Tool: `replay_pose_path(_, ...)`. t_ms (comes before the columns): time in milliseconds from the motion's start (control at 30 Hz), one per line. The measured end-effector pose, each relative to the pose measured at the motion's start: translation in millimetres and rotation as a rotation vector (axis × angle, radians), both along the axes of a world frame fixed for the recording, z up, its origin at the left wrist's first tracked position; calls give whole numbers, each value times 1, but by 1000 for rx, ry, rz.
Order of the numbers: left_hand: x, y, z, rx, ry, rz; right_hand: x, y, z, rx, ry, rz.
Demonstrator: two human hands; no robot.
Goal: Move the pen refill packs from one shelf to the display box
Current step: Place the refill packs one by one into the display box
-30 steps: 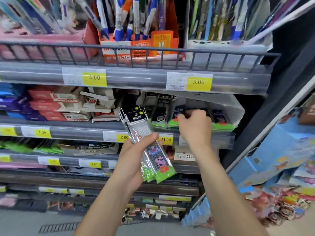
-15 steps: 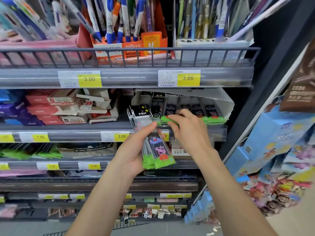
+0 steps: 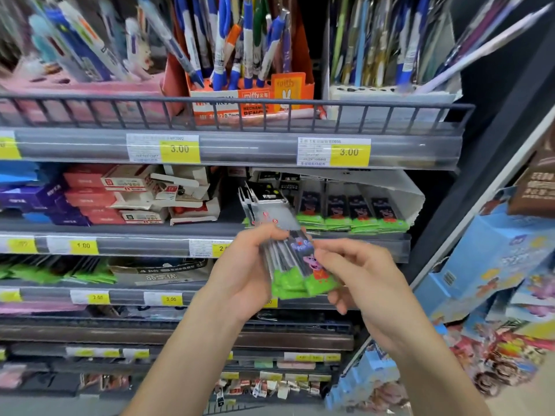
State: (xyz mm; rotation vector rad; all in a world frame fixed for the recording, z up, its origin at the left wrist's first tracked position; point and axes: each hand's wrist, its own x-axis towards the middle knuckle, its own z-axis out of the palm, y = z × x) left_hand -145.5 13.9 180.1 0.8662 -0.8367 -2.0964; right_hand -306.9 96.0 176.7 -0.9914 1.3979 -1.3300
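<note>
My left hand (image 3: pixel 240 274) grips the packs (image 3: pixel 295 265) in open air just before the shelf lip (image 3: pixel 345 244); my right hand (image 3: pixel 357 271) pinches their right edge, below the box (image 3: pixel 414 199).

Both hands, left hand (image 3: pixel 243 274) and right hand (image 3: pixel 360 274), hold refill packs (image 3: pixel 295 265) (green-bottomed) before the display box (image 3: pixel 399 193).

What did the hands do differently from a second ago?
The right hand came back from the white display box on the shelf and now pinches the front of the bunch of pen refill packs. The left hand still grips that bunch. The packs standing in the box stayed in their row.
</note>
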Motion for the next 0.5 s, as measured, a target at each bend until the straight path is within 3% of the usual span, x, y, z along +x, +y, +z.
replay_pose_path(167, -13, 1, -4, -57, -118, 87, -9, 2, 0, 47, -86, -46)
replay_pose_path(500, -28, 0, -15, -13, -98, 73, -17, 0, -15, 67, -50, -99)
